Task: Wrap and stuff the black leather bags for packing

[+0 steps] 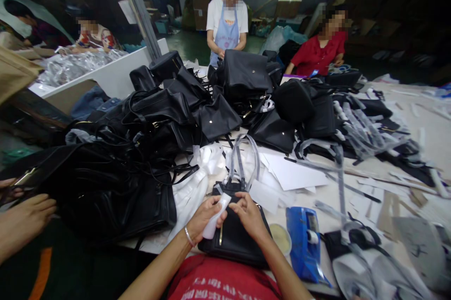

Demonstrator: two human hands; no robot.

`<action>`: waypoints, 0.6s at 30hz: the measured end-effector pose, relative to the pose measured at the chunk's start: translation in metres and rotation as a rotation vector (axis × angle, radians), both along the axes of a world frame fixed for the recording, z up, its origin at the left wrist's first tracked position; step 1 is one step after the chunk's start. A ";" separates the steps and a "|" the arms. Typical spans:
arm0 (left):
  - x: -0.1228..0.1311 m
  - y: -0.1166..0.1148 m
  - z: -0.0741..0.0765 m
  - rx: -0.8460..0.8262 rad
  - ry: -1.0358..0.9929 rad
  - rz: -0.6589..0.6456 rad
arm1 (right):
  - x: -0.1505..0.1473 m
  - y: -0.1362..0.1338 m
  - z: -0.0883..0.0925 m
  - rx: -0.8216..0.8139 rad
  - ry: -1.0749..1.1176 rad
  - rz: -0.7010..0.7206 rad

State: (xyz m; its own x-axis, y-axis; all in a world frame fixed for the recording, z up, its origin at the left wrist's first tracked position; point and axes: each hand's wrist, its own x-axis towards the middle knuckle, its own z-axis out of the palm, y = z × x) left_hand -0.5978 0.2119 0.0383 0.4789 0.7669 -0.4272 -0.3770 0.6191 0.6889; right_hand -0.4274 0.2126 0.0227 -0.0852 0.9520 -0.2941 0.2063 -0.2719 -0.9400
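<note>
My left hand (pixel 207 213) is closed around a strip of thin white wrapping material (pixel 212 225), held at a slant above a black bag (pixel 241 239). Close to the strip's upper end is my right hand (pixel 249 213), its fingers curled in a pinch. What lies between those fingertips, if anything, is too small to tell. The bag lies flat in front of me, a gold zip on its face. Its handles (pixel 256 161), covered in clear plastic, stand up behind it.
Black bags (pixel 158 112) are heaped across the table's far side and left. White wrapping sheets (pixel 192 196) and paper (pixel 296 173) lie nearby. To the right are a round tub (pixel 281 239) and a blue packet (pixel 303 243). A co-worker's hand (pixel 28 220) touches a bag at left.
</note>
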 end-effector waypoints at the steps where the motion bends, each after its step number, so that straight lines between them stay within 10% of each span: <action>1: 0.002 -0.001 -0.001 0.042 0.056 0.005 | 0.002 0.002 0.005 0.023 -0.011 0.018; 8: 0.008 -0.010 -0.008 0.154 0.314 0.009 | -0.009 0.023 0.011 0.137 -0.133 0.206; 18: -0.029 -0.037 0.011 0.100 0.187 0.042 | -0.046 -0.034 -0.010 -0.016 0.130 -0.143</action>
